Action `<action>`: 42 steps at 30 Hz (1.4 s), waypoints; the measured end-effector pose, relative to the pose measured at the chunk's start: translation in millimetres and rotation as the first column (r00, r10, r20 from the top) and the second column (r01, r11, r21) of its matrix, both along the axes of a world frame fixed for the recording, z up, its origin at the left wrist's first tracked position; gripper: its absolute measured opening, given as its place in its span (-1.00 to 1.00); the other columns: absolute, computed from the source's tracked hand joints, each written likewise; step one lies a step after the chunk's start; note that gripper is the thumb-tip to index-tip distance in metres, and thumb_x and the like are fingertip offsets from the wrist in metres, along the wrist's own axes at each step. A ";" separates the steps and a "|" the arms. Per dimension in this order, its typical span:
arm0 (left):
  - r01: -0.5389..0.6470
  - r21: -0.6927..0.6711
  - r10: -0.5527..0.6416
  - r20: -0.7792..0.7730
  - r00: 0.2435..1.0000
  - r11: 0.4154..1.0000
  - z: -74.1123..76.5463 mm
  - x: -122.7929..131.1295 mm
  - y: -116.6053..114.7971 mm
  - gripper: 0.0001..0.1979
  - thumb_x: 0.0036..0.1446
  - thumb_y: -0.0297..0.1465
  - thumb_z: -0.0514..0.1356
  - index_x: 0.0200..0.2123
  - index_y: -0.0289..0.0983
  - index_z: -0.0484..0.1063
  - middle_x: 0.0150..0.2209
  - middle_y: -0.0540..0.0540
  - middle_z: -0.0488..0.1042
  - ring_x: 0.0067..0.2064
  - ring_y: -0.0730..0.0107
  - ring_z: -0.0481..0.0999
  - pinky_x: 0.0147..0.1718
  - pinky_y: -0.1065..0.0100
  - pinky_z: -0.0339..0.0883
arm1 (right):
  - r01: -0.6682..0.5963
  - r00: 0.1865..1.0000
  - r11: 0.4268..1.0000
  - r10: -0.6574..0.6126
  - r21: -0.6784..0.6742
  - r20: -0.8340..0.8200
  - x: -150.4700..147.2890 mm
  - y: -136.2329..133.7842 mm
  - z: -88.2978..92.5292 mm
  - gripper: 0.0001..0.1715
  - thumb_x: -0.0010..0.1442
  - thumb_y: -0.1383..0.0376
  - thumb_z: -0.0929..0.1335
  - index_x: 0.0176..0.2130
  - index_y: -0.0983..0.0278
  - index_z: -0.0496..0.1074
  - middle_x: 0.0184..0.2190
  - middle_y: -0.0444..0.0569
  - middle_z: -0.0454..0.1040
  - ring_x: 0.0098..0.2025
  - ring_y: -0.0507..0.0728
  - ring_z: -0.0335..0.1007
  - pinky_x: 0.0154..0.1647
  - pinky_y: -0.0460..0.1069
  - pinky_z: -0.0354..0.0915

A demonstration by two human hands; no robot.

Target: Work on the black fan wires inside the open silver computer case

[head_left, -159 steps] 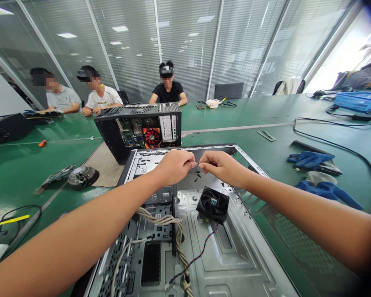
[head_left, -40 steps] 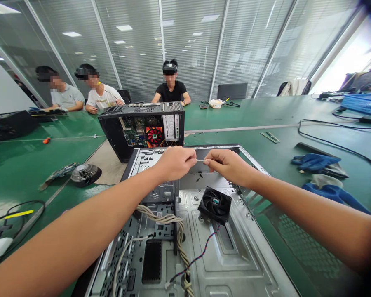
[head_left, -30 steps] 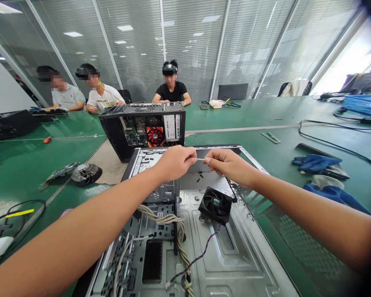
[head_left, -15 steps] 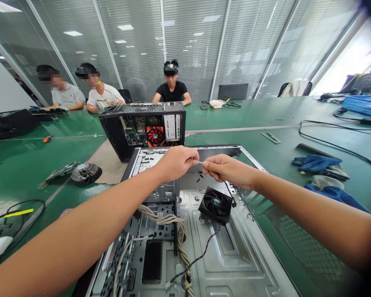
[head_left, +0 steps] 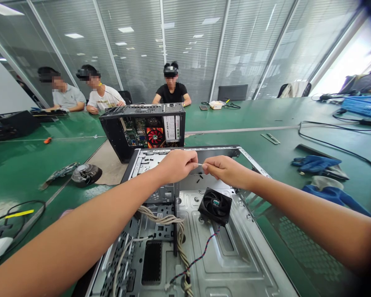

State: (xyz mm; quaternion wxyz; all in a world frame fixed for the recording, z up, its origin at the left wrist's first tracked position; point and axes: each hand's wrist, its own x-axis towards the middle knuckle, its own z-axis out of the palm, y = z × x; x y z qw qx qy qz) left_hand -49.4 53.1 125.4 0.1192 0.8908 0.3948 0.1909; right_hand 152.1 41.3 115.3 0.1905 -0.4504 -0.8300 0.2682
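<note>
Above the far end of an open metal computer case (head_left: 250,264), my left hand (head_left: 177,166) and my right hand (head_left: 227,170) face each other, fingertips nearly meeting. Between them runs a short, thin, pale piece (head_left: 200,165), pinched by both hands; its kind is too small to tell. Below my right hand a black case fan (head_left: 215,206) lies tilted on the bare case floor. From it a twisted red-and-blue fan cable (head_left: 204,251) trails toward me to a white plug. A braided beige cable bundle (head_left: 181,231) runs down the case's middle.
Behind the case stands a second computer tower (head_left: 114,138) with its side open. A round dark part (head_left: 86,175) lies left, blue gloves (head_left: 318,164) right, near a long black cable (head_left: 336,142). Three people sit across the green table (head_left: 284,113).
Both hands stay at nearly the same spot, still pinching the thin piece. My right hand has turned slightly, and the dark strand below it shows less. The fan has stayed put.
</note>
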 end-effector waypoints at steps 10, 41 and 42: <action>0.078 0.067 -0.076 -0.026 0.997 0.995 -2.1 0.7 1.2 -0.85 0.22 -0.39 0.10 -0.36 -0.27 0.43 -0.39 -0.03 0.48 -0.37 0.43 0.37 -0.35 0.35 0.19 | -0.024 1.000 0.999 0.023 -0.048 -0.014 -0.5 0.7 -1.9 -0.65 0.25 0.15 0.19 -0.48 0.25 0.34 -0.62 -0.16 0.24 -0.54 0.04 0.12 -0.43 -0.03 0.11; 0.084 -0.051 -0.085 -0.028 0.996 0.995 3.7 6.1 -1.8 -0.80 0.21 -0.39 0.03 -0.43 -0.28 0.37 -0.45 0.00 0.42 -0.40 0.44 0.32 -0.39 0.38 0.11 | -0.092 0.993 0.966 0.070 0.244 0.098 0.1 1.2 -6.8 -0.65 0.29 0.21 0.16 -0.47 0.25 0.29 -0.59 -0.14 0.28 -0.51 0.03 0.13 -0.40 -0.05 0.03; 0.073 -0.066 -0.075 -0.021 0.997 0.995 4.1 6.4 -1.9 -0.80 0.21 -0.40 0.03 -0.43 -0.28 0.37 -0.46 0.00 0.42 -0.41 0.45 0.31 -0.40 0.39 0.10 | -0.094 0.992 0.961 0.070 0.259 0.103 0.2 1.2 -6.8 -0.65 0.30 0.21 0.16 -0.48 0.25 0.29 -0.59 -0.15 0.26 -0.52 0.02 0.11 -0.40 -0.05 0.02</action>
